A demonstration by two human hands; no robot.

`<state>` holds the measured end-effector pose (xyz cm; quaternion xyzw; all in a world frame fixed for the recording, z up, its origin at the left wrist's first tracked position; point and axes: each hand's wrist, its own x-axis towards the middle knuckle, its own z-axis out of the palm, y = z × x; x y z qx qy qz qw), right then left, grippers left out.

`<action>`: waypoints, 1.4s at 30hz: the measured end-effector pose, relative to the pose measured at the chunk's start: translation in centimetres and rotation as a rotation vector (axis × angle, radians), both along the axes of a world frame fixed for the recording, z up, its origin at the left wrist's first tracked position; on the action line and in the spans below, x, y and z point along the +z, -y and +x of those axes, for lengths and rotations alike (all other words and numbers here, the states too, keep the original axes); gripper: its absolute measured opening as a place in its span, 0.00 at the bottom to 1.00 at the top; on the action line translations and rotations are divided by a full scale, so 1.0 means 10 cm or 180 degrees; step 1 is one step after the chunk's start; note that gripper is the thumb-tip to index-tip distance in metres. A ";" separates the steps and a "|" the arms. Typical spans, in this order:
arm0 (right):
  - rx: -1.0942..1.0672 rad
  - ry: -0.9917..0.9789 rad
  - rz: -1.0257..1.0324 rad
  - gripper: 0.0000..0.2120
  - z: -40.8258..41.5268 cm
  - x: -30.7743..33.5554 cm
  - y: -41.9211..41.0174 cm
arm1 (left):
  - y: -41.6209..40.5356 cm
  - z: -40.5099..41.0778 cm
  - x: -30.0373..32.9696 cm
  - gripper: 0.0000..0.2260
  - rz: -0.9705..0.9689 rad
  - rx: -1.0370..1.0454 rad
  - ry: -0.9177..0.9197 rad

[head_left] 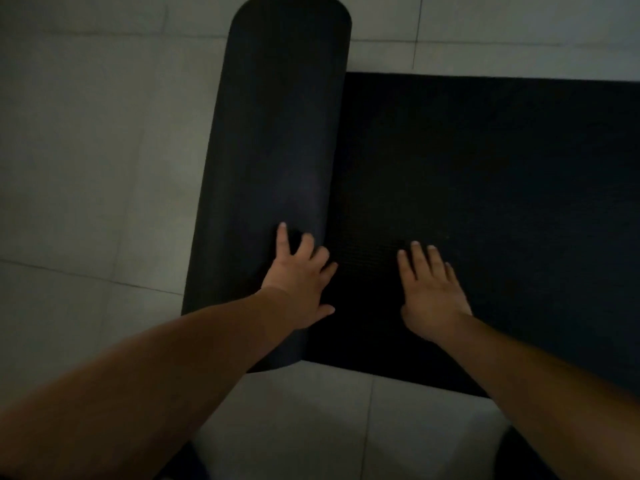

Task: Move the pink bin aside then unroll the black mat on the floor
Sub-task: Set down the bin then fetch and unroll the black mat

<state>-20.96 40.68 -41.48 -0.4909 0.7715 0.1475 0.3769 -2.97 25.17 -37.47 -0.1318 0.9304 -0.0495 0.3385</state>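
Both hands lie flat, fingers straight: left hand (pixel 300 282) on the black mat's (pixel 485 202) roll (pixel 273 150), right hand (pixel 431 292) beside it on the unrolled part.

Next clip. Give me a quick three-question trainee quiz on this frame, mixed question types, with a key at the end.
1. True or false: the left hand rests on the rolled part of the black mat.
2. Multiple choice: where does the right hand lie? A) on the tiled floor B) flat on the unrolled part of the mat C) on a pink bin
3. Fill in: the still-rolled part lies to the ____ of the flat part, as the person sees it.

Key: 1 true; 2 B; 3 left. The fingers of both hands are straight, and no pink bin shows in this view.
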 end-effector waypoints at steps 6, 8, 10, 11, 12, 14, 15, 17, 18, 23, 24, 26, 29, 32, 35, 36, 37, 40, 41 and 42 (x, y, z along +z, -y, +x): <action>-0.0138 0.0267 0.0430 0.44 0.73 0.09 0.84 | 0.72 0.93 0.19 0.35 -0.0228 0.0720 -0.0275; -0.0276 0.0256 0.0669 0.46 0.92 0.08 0.98 | 0.96 1.27 0.23 0.32 -0.0260 0.0867 -0.0230; -0.0438 0.0207 0.0753 0.47 1.03 0.08 1.04 | 1.22 1.57 0.27 0.30 -0.0269 0.1145 -0.0205; -0.0474 0.0171 0.0770 0.47 1.06 0.08 1.05 | 1.35 1.70 0.28 0.29 -0.0265 0.1300 -0.0215; -0.0476 0.0130 0.0791 0.48 1.08 0.08 1.06 | 1.48 1.84 0.29 0.29 -0.0257 0.1451 -0.0237; -0.0503 0.0049 0.0776 0.47 1.13 0.08 1.08 | 1.69 2.08 0.28 0.28 -0.0154 0.1757 -0.0333; -0.0554 0.0009 0.0701 0.46 1.16 0.08 1.10 | 1.77 2.17 0.28 0.28 -0.0084 0.2005 -0.0423; -0.0591 -0.0113 0.0395 0.42 1.28 0.08 1.21 | 1.90 2.27 0.29 0.25 -0.0050 0.2618 -0.0917; -0.0532 -0.0174 0.0222 0.41 1.36 0.08 1.30 | 1.95 2.28 0.29 0.24 -0.0102 0.2758 -0.1236; -0.0025 -0.0161 -0.0037 0.44 1.91 0.05 1.90 | 1.95 1.97 0.19 0.22 -0.0118 0.0567 -0.1414; 0.0022 -0.0127 0.0012 0.44 2.00 0.04 2.01 | 1.95 1.94 0.14 0.22 -0.0084 0.0483 -0.1241; 0.0011 -0.0013 0.0195 0.45 2.15 0.01 2.19 | 2.08 2.03 0.06 0.27 -0.0243 0.0812 -0.0817; -0.0155 0.0087 0.0509 0.48 2.30 -0.04 2.32 | 2.41 2.50 -0.06 0.37 -0.0584 0.1189 -0.0369; -0.0181 -0.0090 0.0681 0.51 2.41 -0.06 2.36 | 2.77 3.00 -0.06 0.42 -0.0811 0.1742 -0.0202; -0.0216 -0.0077 0.0730 0.51 2.46 -0.03 2.40 | 3.10 3.45 -0.02 0.41 -0.0622 0.2703 -0.0375; -0.0210 -0.0074 0.0741 0.51 2.46 -0.02 2.41 | 3.20 3.58 -0.03 0.41 -0.0474 0.3050 -0.0524; -0.0197 -0.0081 0.0765 0.51 2.47 -0.01 2.42 | 3.29 3.72 -0.05 0.41 -0.0316 0.3393 -0.0701; -0.0173 -0.0074 0.0844 0.52 2.49 0.00 2.45 | 3.58 3.99 -0.11 0.31 -0.0088 0.4077 -0.1213; -0.0172 -0.0068 0.0866 0.52 2.50 0.00 2.46 | 3.68 4.04 -0.12 0.25 -0.0175 0.4234 -0.1342; -0.0174 -0.0068 0.0887 0.52 2.50 -0.01 2.46 | 3.76 4.08 -0.14 0.22 -0.0353 0.4372 -0.1477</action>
